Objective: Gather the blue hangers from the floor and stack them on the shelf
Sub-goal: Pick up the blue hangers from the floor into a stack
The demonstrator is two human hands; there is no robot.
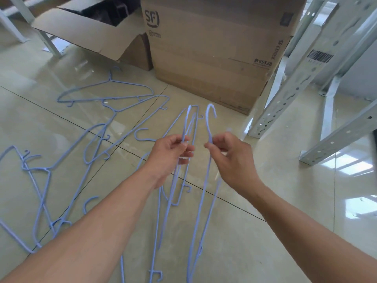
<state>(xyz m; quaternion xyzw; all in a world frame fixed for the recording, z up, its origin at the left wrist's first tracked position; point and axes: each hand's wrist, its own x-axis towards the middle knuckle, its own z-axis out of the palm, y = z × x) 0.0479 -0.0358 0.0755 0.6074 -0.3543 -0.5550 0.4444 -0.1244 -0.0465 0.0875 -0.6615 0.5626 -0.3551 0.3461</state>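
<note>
My left hand [172, 149] pinches the neck of a thin blue hanger [188, 121], hook upward, its body hanging down below my wrist. My right hand [230, 154] pinches another blue hanger [210, 117] just under its hook, and that one also hangs edge-on toward me. The two hands are side by side, a short gap apart, above the tiled floor. Several more blue hangers [106, 92] lie scattered and partly tangled on the floor to the left [40, 180]. The white metal shelf frame [289, 86] stands at the right.
A large closed cardboard box [214, 50] stands just beyond my hands. An open cardboard box [91, 31] with dark contents sits to its left. White metal legs [18, 23] cross the far left corner. The glossy beige floor tiles [285, 201] spread beneath the shelf.
</note>
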